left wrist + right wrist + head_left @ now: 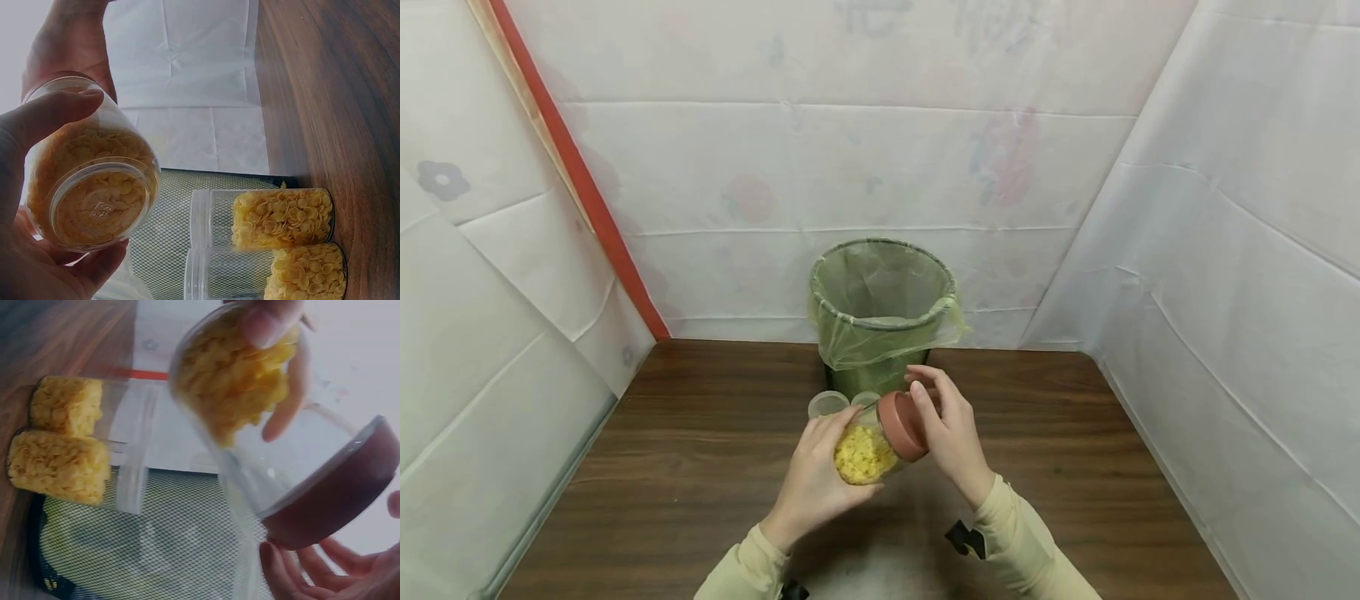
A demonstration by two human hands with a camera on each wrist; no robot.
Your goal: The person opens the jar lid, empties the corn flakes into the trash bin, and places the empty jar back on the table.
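Note:
My left hand (812, 473) grips a clear jar (863, 455) partly filled with yellow flakes, like corn flakes. The jar is tilted, its embossed base (103, 209) facing the left wrist camera. A reddish-brown lid (902, 427) sits at the jar's mouth, on the right. My right hand (952, 429) is at this lid with its fingers loosely bent; fingertips (269, 553) come up to the lid's edge in the right wrist view, and no firm grip shows. Two more clear jars of flakes, one (284, 219) beside the other (306, 272), stand upright on the table behind the held jar.
A mesh bin (880, 371) lined with a thin yellow-green bag (857, 346) stands at the back of the dark wooden table (700, 467), just behind the two standing jars. White sheeting (865, 175) hangs behind and along both sides. A red strip (580, 167) runs down the left corner.

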